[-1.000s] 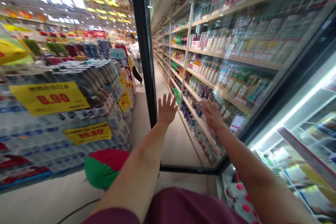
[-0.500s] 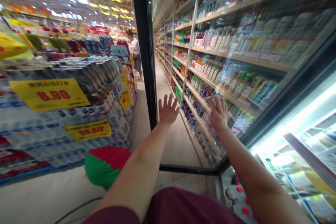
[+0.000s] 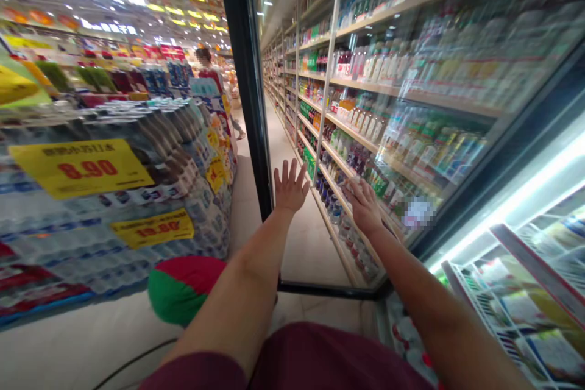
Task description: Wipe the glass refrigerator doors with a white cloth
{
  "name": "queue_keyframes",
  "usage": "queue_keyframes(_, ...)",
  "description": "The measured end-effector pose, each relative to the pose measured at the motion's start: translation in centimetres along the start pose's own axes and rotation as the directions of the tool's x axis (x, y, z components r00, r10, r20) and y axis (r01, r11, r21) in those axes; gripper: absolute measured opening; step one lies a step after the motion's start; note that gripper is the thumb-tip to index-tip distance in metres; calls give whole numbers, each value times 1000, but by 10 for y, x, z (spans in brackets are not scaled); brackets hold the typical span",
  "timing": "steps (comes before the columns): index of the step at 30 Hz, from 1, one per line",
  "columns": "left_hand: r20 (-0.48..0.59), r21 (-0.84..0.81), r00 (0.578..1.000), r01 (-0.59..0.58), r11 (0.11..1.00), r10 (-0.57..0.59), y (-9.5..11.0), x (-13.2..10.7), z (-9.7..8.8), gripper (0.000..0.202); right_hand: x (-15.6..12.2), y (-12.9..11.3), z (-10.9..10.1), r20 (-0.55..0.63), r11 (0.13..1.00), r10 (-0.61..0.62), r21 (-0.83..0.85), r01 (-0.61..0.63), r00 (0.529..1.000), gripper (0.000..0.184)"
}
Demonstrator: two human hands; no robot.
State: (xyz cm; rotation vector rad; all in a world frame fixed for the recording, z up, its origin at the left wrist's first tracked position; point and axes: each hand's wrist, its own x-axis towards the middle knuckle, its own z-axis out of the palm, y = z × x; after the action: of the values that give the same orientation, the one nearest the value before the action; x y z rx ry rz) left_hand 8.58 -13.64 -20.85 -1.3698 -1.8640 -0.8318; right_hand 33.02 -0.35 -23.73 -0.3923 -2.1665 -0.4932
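An open cooler's glass door point(image 3: 315, 244) in a black frame stands before me. My left hand point(image 3: 290, 187) lies flat on the glass with its fingers spread, holding nothing. Further right, my right hand point(image 3: 364, 204) presses against the same pane, fingers forward over a small pale cloth point(image 3: 350, 185). Most of that cloth is hidden under the fingers. A white label point(image 3: 419, 212), blurred out, is on the glass right of this hand. Through the pane, or mirrored in it, long shelves of bottled drinks point(image 3: 365, 125) show.
At right the lit cooler point(image 3: 516, 292) holds packaged goods on wire racks. A red and green round stool point(image 3: 185, 289) stands by my left arm. Shrink-wrapped drink packs point(image 3: 173, 219) with yellow price signs point(image 3: 82, 167) are stacked at left. A person point(image 3: 208, 70) is in the background.
My right hand has slid left and slightly down across the glass, its fingers now straighter. My left hand stays nearly in place. A different person shows in the background.
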Motion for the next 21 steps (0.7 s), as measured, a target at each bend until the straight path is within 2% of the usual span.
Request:
queue_keyframes(4,-11,6,1000,-2,1000,2,0,-1,0,52,-2,-4,5,-40,1000,10,-3,-10,999,56)
queue_keyframes(21,-9,16,1000,1,1000,-1,1,-1,-1,52,-5,-7,9,-46,1000,23,22,-22,999,59)
